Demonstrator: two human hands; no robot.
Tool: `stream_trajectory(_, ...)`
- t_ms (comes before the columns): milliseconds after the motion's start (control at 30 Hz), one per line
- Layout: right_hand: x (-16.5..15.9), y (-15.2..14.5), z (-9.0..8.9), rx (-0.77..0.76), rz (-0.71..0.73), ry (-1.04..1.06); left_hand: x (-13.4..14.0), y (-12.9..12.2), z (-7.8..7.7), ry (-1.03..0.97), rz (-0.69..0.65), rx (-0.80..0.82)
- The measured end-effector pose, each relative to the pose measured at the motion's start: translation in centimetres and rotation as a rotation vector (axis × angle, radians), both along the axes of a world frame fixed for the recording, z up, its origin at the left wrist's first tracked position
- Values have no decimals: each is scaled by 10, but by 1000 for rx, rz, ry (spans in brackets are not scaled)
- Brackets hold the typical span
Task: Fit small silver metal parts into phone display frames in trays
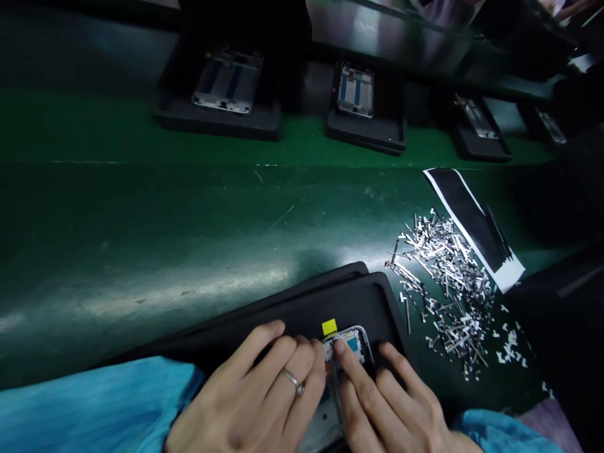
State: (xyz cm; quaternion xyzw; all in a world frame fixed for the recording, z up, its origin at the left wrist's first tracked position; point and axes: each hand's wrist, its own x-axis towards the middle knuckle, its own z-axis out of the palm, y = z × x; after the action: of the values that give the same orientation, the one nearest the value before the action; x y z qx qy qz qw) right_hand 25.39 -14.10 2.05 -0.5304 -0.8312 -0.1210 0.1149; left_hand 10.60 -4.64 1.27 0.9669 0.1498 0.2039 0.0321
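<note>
A phone frame point(330, 409) with its inner side facing up lies on a black tray point(306, 314) close in front of me. A yellow tab point(329, 327) sticks out past its upper edge. My left hand point(259, 396), with a ring on one finger, is closed over the left side of the frame, its fingertips bent together by an orange-brown part. My right hand point(387, 399) grips the right side, with its index fingertip pressed on the inside near the top. Both thumbs are hidden, and whether a small part lies under the fingertips cannot be seen.
To the right, a heap of small black and silver strips point(448, 270) lies on the green table point(141, 220). Beside it is a white-edged black sheet point(472, 220). Further back, several black trays point(217, 123) hold phone frames point(356, 91). Other people are partly visible at the far right.
</note>
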Motion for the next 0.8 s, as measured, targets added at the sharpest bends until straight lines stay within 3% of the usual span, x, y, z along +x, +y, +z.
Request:
stream_trajectory(200, -2, 1, -2, 28, -4, -4, -1, -4, -11, -108, 163, -125)
stream_trajectory(300, -3, 2, -4, 50, -15, 19, -4, -5, -13, -121, 155, -232)
stream_trajectory(567, -4, 2, -2, -50, 9, -31, -10, 0, -1, -79, 222, -507)
stream_trajectory(667, -6, 1, -4, -34, 5, -22, -11, 7, 4, -8, 253, -495)
stream_trajectory(800, -7, 1, -6, -12, -16, 2, -5, 24, 13, 90, 194, -351)
